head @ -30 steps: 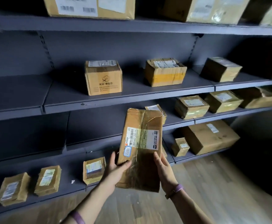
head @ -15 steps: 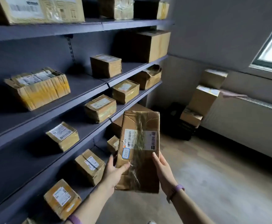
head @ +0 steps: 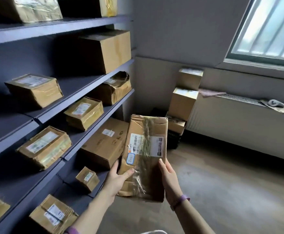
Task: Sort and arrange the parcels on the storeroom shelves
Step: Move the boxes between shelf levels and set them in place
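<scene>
I hold the parcel (head: 146, 154) upright between both hands, label toward me, likely to read where it belongs. My left hand (head: 116, 179) and right hand (head: 168, 179) each grasp a lower edge, fingers (head: 115, 166) wrapped round it. It hangs in the air beside the shelves (head: 77, 85).

Storeroom, head camera: the only print I can read is on the parcel (head: 148, 130) held up beside the shelves (head: 87, 90). Its white shipping label (head: 138, 149) carries a barcode (head: 135, 141) and, running sideways next to it, a code that looks like "E02-10"; the characters before it blur. A blue-edged sticker (head: 130, 158) below bears handwriting I cannot decipher, and a QR code (head: 159, 153) sits at the label's right end. Labels on the shelved boxes (head: 45, 146) are too small for me to read.
</scene>
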Available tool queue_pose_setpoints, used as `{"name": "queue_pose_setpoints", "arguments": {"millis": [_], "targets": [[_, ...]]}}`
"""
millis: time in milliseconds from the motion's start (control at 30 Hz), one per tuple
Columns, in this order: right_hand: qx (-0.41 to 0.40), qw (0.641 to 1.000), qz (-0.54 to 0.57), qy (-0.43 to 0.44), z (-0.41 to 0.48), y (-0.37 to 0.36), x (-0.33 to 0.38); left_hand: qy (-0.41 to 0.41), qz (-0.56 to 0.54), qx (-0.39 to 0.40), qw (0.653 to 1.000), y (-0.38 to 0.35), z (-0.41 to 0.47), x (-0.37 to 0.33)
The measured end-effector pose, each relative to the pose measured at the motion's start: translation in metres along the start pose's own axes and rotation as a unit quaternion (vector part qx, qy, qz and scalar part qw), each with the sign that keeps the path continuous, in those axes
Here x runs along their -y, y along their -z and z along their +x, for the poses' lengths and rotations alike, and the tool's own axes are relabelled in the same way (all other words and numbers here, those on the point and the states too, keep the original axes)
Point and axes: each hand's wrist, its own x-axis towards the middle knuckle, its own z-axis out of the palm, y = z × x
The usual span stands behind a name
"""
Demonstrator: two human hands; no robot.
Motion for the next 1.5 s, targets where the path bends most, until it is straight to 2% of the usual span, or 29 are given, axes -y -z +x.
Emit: {"name": "queue_pose_setpoints", "arguments": {"millis": [167, 533, 833, 1100, 1267, 1500], "targets": [[-0.05, 0.999, 0.011, -0.001, 0.066, 0.017, 0.009, -0.014, -0.015, 0.054, 0.998, -0.021, 0.062, -0.026], [-0.098, 0.995, -0.01, -0.015, 0.261, 0.026, 0.026, 0.026, -0.085, 0.07, 0.994, -0.048, 0.256, -0.068], [-0.135, 0.99, -0.005, -0.026, 0.412, 0.023, 0.051, 0.035, -0.083, 0.067, 0.994, -0.066, 0.397, -0.134], [-0.129, 0.99, 0.015, -0.052, 0.555, 0.056, 0.058, 0.072, -0.093, 0.046, 0.992, -0.112, 0.528, -0.166], [-0.107, 0.991, 0.011, -0.076, 0.672, 0.094, 0.059, 0.081, -0.095, 0.023, 0.992, -0.158, 0.64, -0.188], [-0.061, 0.988, -0.06, -0.126, 0.813, 0.137, 0.055, 0.129, -0.055, -0.013, 0.99, -0.208, 0.778, -0.207]]}}
